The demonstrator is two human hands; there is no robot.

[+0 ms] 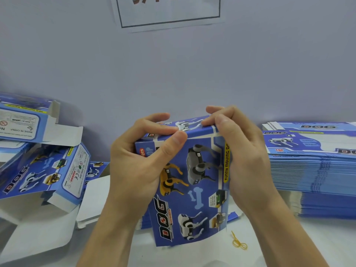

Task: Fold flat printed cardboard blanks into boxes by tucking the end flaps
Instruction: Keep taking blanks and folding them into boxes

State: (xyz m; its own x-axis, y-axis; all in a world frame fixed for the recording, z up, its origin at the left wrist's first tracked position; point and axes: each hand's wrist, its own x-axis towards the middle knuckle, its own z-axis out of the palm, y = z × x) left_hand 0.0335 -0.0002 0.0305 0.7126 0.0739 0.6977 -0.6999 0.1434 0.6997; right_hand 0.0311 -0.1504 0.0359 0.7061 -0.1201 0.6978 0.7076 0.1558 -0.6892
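A blue printed box with robot dogs and the word DOG stands upright in the middle, held between both hands. My left hand grips its upper left side, thumb pressing on the top edge. My right hand holds the upper right side, fingers curled over the top end flap, which lies folded down along the box's top. The lower end of the box rests near the white table.
A tall stack of flat blue blanks stands at the right. Several folded boxes with open flaps lie piled at the left. A yellow rubber band lies on the white table. A wall with a paper sign is close behind.
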